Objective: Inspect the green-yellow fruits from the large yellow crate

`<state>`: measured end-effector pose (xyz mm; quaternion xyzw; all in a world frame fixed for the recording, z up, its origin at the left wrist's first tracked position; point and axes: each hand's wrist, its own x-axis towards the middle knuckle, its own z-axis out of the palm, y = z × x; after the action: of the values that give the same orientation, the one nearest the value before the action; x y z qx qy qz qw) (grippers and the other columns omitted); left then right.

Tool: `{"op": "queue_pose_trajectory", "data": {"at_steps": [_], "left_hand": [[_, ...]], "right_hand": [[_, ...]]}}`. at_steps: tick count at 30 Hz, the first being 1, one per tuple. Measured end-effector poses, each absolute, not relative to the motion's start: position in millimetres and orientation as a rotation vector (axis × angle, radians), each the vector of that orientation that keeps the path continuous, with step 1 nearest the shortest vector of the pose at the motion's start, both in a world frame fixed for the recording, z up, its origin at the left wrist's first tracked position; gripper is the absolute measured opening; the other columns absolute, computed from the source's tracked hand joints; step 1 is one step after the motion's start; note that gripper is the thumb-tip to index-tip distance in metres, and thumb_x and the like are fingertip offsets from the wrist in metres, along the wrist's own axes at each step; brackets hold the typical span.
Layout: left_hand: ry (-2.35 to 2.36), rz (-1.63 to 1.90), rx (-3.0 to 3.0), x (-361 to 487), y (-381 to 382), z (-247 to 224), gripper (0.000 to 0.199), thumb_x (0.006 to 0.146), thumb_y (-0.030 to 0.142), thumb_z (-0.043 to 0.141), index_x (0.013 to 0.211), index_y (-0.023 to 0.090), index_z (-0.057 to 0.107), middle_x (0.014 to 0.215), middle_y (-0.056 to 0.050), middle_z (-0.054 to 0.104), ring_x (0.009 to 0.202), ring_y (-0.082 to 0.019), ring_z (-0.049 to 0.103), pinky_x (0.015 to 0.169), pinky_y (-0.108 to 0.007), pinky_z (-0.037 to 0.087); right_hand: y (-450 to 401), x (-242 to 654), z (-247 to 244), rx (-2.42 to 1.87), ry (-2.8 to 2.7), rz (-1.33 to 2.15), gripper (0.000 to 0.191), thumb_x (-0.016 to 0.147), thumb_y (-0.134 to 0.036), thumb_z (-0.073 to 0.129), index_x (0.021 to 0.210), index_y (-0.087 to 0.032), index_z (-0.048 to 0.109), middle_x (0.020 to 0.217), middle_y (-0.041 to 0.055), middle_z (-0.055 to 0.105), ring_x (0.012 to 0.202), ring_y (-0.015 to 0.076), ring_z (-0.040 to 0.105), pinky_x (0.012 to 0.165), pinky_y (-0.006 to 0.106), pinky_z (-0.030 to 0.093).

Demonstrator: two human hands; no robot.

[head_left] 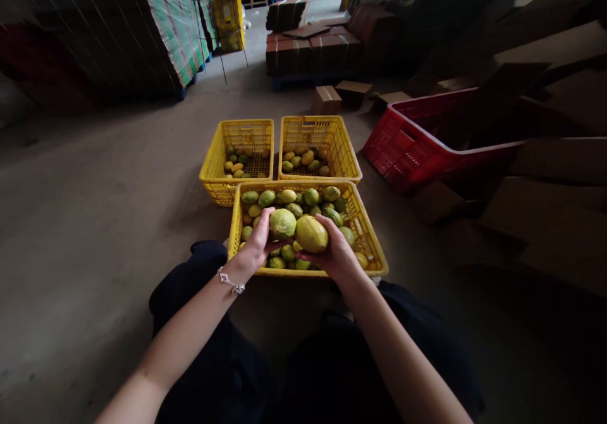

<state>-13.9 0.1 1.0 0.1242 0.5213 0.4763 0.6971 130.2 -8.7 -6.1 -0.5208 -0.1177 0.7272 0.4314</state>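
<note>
My left hand is closed around a pale green oval fruit. A yellower oval fruit sits in my right hand, with the fingers wrapped round its side and underneath. Both fruits look like large lemons or guavas; I cannot tell which kind. They are side by side, close together, above the near yellow crate. Inside that crate lie several green and yellow fruits of the same sort, partly hidden by my hands.
Beyond the near crate stand a left yellow crate and a right yellow crate, each holding some fruit. A red crate stands to the right, among cardboard pieces. Small boxes and a loaded pallet are farther back.
</note>
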Motion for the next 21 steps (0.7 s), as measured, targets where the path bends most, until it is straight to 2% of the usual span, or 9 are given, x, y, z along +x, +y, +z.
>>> {"op": "queue_pose_trajectory", "data": {"at_steps": [4,7,10,13,18,21], "left_hand": [[1.166,1.04,0.218,-15,1,-1,0.02,0.089,0.039,0.058,0.09,0.02,0.064,0.079,-0.004,0.068,0.075,-0.019,0.066,0.059,-0.028,0.056],[1.136,0.976,0.226,-16,3,-6,0.028,0.092,0.042,0.05,0.088,0.018,0.064,0.068,-0.003,0.064,0.055,-0.015,0.058,0.046,-0.024,0.046],[1.081,0.947,0.299,-17,4,-9,0.034,0.094,0.044,0.045,0.081,0.017,0.062,0.06,-0.003,0.059,0.044,-0.012,0.052,0.039,-0.023,0.035],[1.039,0.937,0.318,-18,5,-9,0.037,0.095,0.045,0.041,0.08,0.018,0.062,0.057,-0.002,0.057,0.042,-0.012,0.051,0.038,-0.023,0.034],[1.038,0.941,0.364,-17,5,-6,0.039,0.094,0.048,0.043,0.098,0.018,0.067,0.066,-0.003,0.065,0.046,-0.013,0.056,0.039,-0.024,0.035],[1.038,0.919,0.408,-17,4,-6,0.041,0.093,0.05,0.045,0.105,0.018,0.068,0.081,-0.008,0.072,0.058,-0.016,0.065,0.042,-0.023,0.04]], "right_hand": [[-9,130,-5,-1.292,-0.306,1.821,0.024,0.083,-0.043,0.061,0.088,-0.02,0.063,0.064,0.0013,0.067,0.05,0.0164,0.063,0.039,0.028,0.056],[-8,129,-4,-1.291,-0.303,1.819,0.024,0.086,-0.041,0.055,0.089,-0.019,0.063,0.064,0.0022,0.068,0.049,0.017,0.063,0.039,0.028,0.056],[-8,130,-4,-1.284,-0.356,1.815,0.029,0.088,-0.043,0.049,0.086,-0.018,0.063,0.058,0.0025,0.067,0.039,0.0163,0.058,0.03,0.026,0.047],[-9,133,-2,-1.246,-0.424,1.813,0.033,0.087,-0.046,0.048,0.083,-0.018,0.064,0.054,0.003,0.065,0.031,0.0151,0.052,0.026,0.024,0.039],[-10,142,7,-1.232,-0.49,1.856,0.025,0.085,-0.036,0.052,0.079,-0.016,0.065,0.057,0.0044,0.067,0.035,0.0144,0.056,0.03,0.022,0.042],[-10,148,9,-1.24,-0.516,1.885,0.016,0.083,-0.029,0.057,0.081,-0.015,0.065,0.057,0.0047,0.067,0.037,0.0144,0.058,0.033,0.022,0.045]]}}
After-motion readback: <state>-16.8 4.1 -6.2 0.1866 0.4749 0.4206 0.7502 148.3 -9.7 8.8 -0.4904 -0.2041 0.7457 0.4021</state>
